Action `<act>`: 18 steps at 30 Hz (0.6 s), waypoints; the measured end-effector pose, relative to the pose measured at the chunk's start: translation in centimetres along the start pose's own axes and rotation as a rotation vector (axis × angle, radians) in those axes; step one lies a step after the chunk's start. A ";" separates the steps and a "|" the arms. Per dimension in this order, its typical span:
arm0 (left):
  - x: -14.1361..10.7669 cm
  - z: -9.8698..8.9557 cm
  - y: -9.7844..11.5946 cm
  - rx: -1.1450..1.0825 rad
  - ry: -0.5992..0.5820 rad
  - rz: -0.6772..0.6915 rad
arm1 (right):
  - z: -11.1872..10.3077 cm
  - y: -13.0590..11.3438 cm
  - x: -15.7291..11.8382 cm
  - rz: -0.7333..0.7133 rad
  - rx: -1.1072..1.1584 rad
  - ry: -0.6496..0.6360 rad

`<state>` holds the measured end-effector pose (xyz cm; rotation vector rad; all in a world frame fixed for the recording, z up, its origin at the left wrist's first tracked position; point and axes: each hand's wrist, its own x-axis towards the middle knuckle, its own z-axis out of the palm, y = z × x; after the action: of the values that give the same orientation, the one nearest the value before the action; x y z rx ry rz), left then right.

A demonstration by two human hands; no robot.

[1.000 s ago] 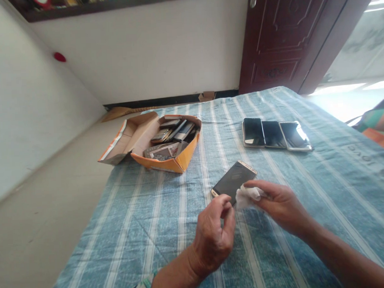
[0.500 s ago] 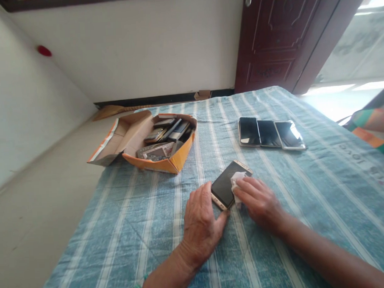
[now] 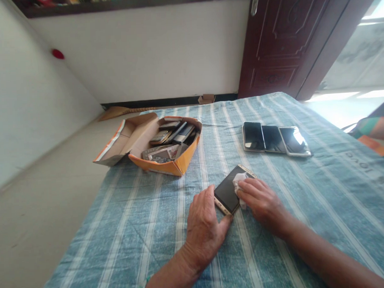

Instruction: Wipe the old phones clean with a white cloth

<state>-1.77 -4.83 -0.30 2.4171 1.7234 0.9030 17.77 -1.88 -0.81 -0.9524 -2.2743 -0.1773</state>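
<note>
A gold-edged smartphone (image 3: 227, 191) lies face up and slanted on the striped blue cloth, its dark screen showing. My left hand (image 3: 204, 220) grips its near left end between thumb and fingers. In my right hand (image 3: 261, 199) is a crumpled white tissue (image 3: 239, 182), pinched under the fingertips and pressed on the right part of the screen. The fingers partly hide the tissue and the phone's right edge.
An open orange cardboard box (image 3: 188, 159) full of old phones stands at the left, its lid flap (image 3: 115, 143) folded outward. Several phones lie in a row at the right, among them a white-framed phone (image 3: 295, 140). A dark red door (image 3: 276, 42) is behind.
The whole view has shifted slightly, so everything sits a little lower and to the right. My right hand and the tissue have moved only slightly on the screen; my left hand keeps its hold.
</note>
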 end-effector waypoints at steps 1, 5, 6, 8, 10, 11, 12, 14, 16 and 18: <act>0.0 0.0 0.0 0.002 0.003 0.001 | 0.0 0.6 -0.1 0.045 -0.029 0.007; 0.0 0.1 -0.1 0.012 0.028 0.001 | 0.3 0.6 0.3 0.090 -0.028 0.062; 0.0 0.1 -0.2 0.013 0.034 -0.001 | 0.5 0.0 0.6 0.064 0.003 0.076; -0.1 0.3 -0.4 0.011 0.056 -0.001 | 1.0 -1.4 1.4 -0.007 0.084 0.036; -0.2 0.5 -0.8 0.006 0.084 0.016 | 1.6 -2.5 2.4 -0.066 0.150 -0.051; -0.2 0.5 -0.9 0.001 0.089 0.024 | 1.9 -2.8 3.0 -0.075 0.161 -0.104; -0.1 0.5 -1.0 -0.004 0.088 0.028 | 2.2 -3.0 3.5 -0.081 0.162 -0.146; -0.1 0.5 -1.2 -0.010 0.078 0.032 | 2.7 -2.8 4.5 -0.083 0.139 -0.204; 0.0 0.5 -1.3 -0.011 0.078 0.031 | 2.9 -2.4 5.2 -0.078 0.109 -0.217; 0.1 0.5 -1.4 -0.016 0.082 0.036 | 3.0 -2.1 5.7 -0.072 0.087 -0.209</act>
<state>-2.65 -4.04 -1.15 2.4411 1.6970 1.0293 11.85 1.00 0.64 -0.8793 -2.4872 -0.0088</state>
